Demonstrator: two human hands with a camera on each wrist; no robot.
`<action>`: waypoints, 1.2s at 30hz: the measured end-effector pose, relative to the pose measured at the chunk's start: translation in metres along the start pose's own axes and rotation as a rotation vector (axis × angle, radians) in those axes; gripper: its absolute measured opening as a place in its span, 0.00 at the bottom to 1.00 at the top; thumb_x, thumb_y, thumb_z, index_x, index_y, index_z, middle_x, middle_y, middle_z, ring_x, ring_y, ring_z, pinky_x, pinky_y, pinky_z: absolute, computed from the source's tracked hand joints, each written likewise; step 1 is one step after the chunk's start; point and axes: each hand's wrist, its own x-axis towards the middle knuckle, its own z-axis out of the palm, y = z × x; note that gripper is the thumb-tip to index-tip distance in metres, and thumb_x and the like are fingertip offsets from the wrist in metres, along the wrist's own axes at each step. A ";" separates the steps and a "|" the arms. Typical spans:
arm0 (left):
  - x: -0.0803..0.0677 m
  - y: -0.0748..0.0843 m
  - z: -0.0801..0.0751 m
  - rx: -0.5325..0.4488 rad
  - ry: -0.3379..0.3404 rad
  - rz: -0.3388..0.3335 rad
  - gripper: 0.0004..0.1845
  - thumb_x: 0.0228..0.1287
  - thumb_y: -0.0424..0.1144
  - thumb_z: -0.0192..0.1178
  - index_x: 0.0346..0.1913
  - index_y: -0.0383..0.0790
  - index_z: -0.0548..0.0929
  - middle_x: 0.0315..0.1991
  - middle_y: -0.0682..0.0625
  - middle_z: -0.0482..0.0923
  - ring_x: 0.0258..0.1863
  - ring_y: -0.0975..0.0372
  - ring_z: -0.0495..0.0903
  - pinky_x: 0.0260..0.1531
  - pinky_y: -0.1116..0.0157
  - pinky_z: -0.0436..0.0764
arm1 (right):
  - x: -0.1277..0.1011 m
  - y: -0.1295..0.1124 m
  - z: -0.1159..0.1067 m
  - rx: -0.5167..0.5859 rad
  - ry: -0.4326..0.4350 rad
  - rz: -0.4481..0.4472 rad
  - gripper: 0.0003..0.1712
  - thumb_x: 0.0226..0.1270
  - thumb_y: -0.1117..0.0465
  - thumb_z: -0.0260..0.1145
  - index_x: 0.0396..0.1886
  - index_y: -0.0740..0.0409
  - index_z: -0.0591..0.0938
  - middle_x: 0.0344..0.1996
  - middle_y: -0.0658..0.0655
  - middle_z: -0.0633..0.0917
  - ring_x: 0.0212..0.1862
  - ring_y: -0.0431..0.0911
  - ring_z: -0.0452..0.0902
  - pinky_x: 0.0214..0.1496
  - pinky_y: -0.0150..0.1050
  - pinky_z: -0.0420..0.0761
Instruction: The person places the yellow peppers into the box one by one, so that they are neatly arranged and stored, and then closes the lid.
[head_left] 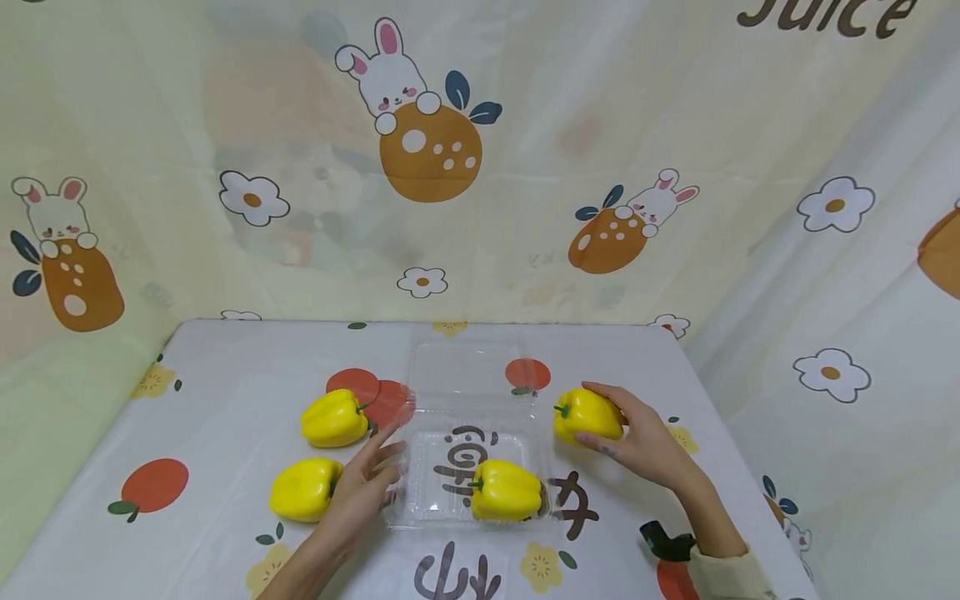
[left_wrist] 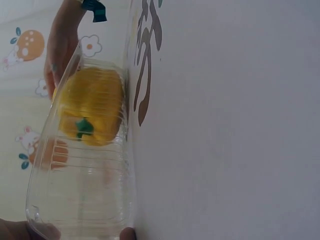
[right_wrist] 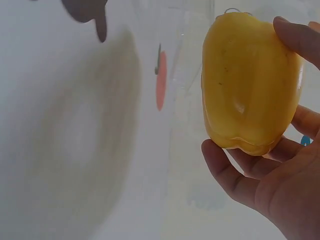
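My right hand (head_left: 647, 433) grips a yellow bell pepper (head_left: 588, 415) to the right of the clear plastic container (head_left: 420, 518). In the right wrist view, fingers and thumb wrap this pepper (right_wrist: 250, 82), which is held up off the table. The container lies hinged open, its lid (head_left: 468, 367) folded back. Another yellow bell pepper (head_left: 507, 492) sits in the right part of its base; through the ribbed wall in the left wrist view, this pepper (left_wrist: 92, 107) shows a green stem. My left hand (head_left: 362, 487) holds the container's left edge, with fingertips (left_wrist: 127, 234) at its wall.
Two more yellow bell peppers lie left of the container, one farther back (head_left: 333, 418) and one nearer (head_left: 303, 490), close beside my left hand. A fruit-print cloth (head_left: 217, 400) covers the table, and a printed curtain (head_left: 525, 250) hangs behind it.
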 end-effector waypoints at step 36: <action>0.001 -0.002 -0.001 -0.030 -0.026 -0.018 0.35 0.78 0.35 0.53 0.82 0.65 0.63 0.79 0.37 0.67 0.71 0.41 0.72 0.55 0.57 0.85 | 0.019 -0.042 0.025 0.090 -0.114 -0.145 0.44 0.64 0.47 0.79 0.76 0.51 0.73 0.63 0.53 0.83 0.54 0.46 0.79 0.62 0.46 0.85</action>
